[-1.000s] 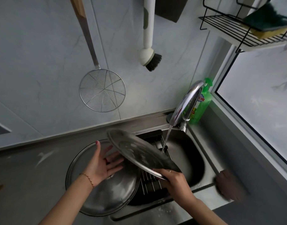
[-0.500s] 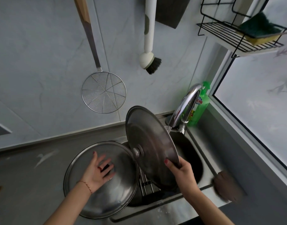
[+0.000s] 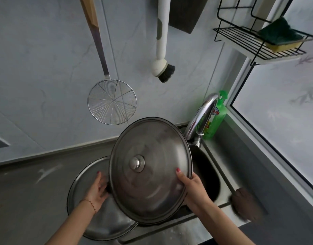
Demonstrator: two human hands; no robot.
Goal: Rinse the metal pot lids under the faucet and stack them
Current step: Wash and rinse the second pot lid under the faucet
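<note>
Faucet (image 3: pixel 201 115) partly hidden behind raised lid (image 3: pixel 150 170), soap bottle (image 3: pixel 216 117) apparently beside it.

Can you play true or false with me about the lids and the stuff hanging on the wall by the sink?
1. The right hand holds the lid with the knob by its rim. True.
2. The left hand holds the green soap bottle. False: the green bottle stands behind the faucet, and that hand rests on the bigger lid lying on the counter.
3. A wire skimmer hangs on the wall. True.
4. The sponge lies in the sink. False: the sponge sits on the wire shelf.
5. The scrub brush hangs bristles down. True.
</note>
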